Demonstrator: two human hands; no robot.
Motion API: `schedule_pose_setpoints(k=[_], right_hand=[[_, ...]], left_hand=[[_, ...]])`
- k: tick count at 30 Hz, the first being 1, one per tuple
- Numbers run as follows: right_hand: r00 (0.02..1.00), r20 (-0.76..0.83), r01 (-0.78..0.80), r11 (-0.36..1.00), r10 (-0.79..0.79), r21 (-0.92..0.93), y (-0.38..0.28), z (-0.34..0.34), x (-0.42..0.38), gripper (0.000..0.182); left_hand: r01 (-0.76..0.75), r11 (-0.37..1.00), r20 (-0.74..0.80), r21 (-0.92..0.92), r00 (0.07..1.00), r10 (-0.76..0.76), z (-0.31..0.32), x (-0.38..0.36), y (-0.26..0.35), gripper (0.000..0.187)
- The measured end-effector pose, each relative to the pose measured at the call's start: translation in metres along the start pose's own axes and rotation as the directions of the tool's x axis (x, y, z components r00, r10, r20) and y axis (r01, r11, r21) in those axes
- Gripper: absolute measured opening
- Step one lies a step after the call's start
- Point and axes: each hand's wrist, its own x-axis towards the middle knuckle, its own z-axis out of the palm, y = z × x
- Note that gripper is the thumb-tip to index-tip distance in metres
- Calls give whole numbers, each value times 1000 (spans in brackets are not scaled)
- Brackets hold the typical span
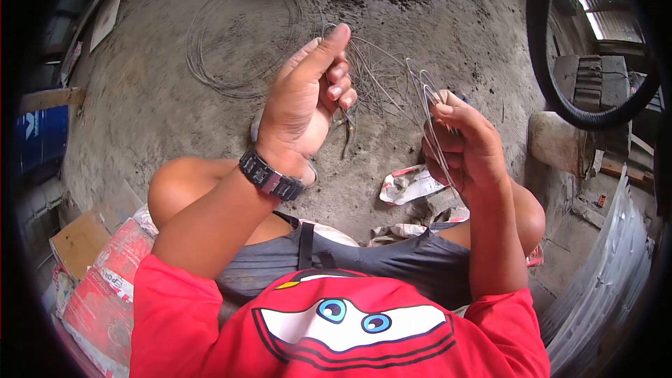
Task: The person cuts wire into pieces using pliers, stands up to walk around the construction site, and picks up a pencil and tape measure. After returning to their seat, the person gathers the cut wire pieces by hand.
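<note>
My right hand (467,141) is closed around several thin wires (428,108) bent into narrow loops. Their curved ends stick up past my thumb, and their tails run down below the palm. My left hand (308,87), with a dark watch (270,176) on its wrist, is raised with curled fingers and the thumb up. A thin wire shows by its thumb tip, mostly hidden behind the hand. Beyond the hands, a heap of cut wires (374,80) lies on the ground. A dark slim thing with yellow bits (348,133) shows just below the left fingers.
A large wire coil (241,42) lies on the grey ground at the back left. Torn sacking (409,184) and rubble sit between my knees. Red bags (105,301) and a blue drum (43,133) stand left. A black hose (542,49) hangs at right, near a pale bucket (556,141).
</note>
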Motion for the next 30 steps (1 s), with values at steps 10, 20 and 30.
schedule_pose_setpoints(k=[10,20,30], right_hand=[[994,-104,30,998,-24,59,-2,0,0,18],[996,-85,5,999,-8,-37,4,6,5,15],[993,-83,62,980,-79,-186,9,1,8,17]], left_hand=[[-373,928,-102,23,922,373,-30,28,60,23],[-80,988,117,132,991,64,0,10,13,21],[-110,986,54,128,993,104,-24,20,47,20]])
